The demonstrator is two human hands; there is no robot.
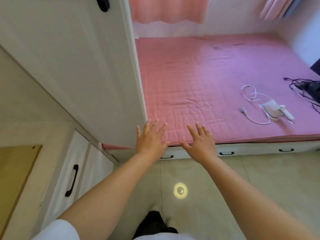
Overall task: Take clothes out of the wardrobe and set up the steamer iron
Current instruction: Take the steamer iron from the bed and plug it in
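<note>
Two hands, left (150,139) and right (200,141). One steamer iron (273,110) with one white cord (251,96), far right of the hands. Three drawer handles (226,153) just below them. One pink bed (199,80).

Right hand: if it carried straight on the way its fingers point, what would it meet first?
Probably the pink quilted bed cover. The right hand is open, fingers spread, aimed up and slightly left over the bed's near edge. The white steamer iron lies well off to the right, outside that line. Hand height is unclear.
</note>
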